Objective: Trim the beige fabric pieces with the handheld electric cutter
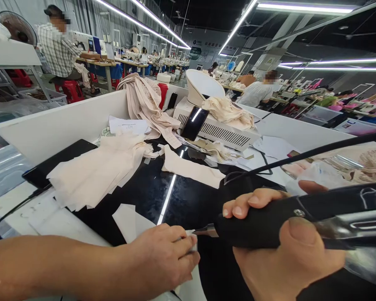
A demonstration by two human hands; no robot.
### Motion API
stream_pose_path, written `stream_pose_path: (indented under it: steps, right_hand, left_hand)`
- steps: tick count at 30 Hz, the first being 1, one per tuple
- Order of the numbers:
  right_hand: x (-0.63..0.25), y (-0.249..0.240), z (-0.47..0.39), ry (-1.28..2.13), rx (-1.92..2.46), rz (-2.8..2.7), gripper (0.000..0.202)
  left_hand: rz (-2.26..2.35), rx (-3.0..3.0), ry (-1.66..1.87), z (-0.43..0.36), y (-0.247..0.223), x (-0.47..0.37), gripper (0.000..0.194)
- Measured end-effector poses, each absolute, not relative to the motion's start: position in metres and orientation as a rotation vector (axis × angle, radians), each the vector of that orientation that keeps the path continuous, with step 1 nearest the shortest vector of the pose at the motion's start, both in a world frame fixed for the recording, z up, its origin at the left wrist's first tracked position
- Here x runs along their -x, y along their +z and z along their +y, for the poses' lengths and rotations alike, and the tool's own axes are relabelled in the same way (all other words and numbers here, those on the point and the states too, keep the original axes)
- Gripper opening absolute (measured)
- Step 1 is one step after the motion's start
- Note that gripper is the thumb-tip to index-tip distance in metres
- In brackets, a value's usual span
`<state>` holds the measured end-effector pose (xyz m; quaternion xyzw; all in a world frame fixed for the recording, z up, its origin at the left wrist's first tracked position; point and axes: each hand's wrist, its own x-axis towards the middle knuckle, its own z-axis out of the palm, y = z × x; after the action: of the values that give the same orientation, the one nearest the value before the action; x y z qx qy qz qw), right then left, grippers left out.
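Note:
My right hand (278, 255) is wrapped round a black hand-held power tool (257, 221) with a narrow metal tip; its exact kind is unclear. The tool's tip points left and meets the fingertips of my left hand (166, 261). Pinched in my left hand is a white sheet (131, 221), paper or thin cloth, spreading behind and below the fingers. Just beyond lies a flat beige fabric piece (191, 169) on the glossy black tabletop (150, 205). A stack of beige fabric pieces (97, 167) rests to the left.
At the back, a phone (194, 123) leans on a white vented machine (225, 129) with cloth on top. Draped beige fabric (144, 100) hangs over the low white partition (65, 121). A black cable (307, 154) arches above the tool. Co-workers sit at sewing tables beyond.

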<state>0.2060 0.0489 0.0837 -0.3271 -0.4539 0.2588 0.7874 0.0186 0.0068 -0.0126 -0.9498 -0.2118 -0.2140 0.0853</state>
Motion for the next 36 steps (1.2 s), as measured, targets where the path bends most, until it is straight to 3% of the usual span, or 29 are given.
stream_pose_path:
  steps: [17, 23, 30, 36]
  right_hand:
    - [-0.204, 0.077, 0.052, 0.563, 0.687, -0.956, 0.055]
    - [-0.201, 0.081, 0.050, 0.588, 0.679, -0.960, 0.055]
    - [-0.201, 0.079, 0.051, 0.572, 0.652, -1.006, 0.047]
    - [-0.206, 0.088, 0.049, 0.504, 0.728, -1.045, 0.065]
  left_hand:
    - [-0.619, 2.700, -0.854, 0.008, -0.017, -0.027, 0.025]
    - [-0.598, 2.714, -0.805, 0.008, -0.017, -0.027, 0.019]
    - [-0.595, 2.770, -0.690, 0.007, -0.013, -0.022, 0.028]
    - [-0.632, 2.802, -0.623, 0.020, 0.000, -0.016, 0.021]
